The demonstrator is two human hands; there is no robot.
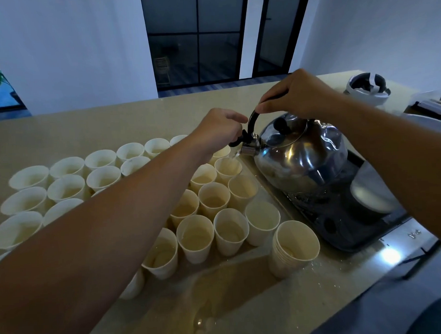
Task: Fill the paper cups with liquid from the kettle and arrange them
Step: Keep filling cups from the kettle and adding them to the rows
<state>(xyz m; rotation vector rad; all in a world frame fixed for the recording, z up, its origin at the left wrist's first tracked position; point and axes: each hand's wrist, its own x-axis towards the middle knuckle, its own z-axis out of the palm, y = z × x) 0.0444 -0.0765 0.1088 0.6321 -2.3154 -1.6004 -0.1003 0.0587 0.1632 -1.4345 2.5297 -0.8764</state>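
A shiny steel kettle (301, 154) with a black handle hangs tilted to the left over the cups. My right hand (294, 94) grips the top of the handle. My left hand (220, 129) pinches the black spout lever by the spout. A thin stream of liquid falls from the spout into a white paper cup (228, 167). Several more white paper cups (213, 199) stand packed together on the beige counter (63, 127), many holding liquid. My left forearm hides some of them. A stack of nested cups (293, 246) stands at the front right.
A dark tray (341, 222) lies under the kettle with a white container (372, 189) on it. Spilled liquid (207, 314) wets the counter near the front edge. A white and black device (366, 86) and a clear box (429, 104) sit at the back right.
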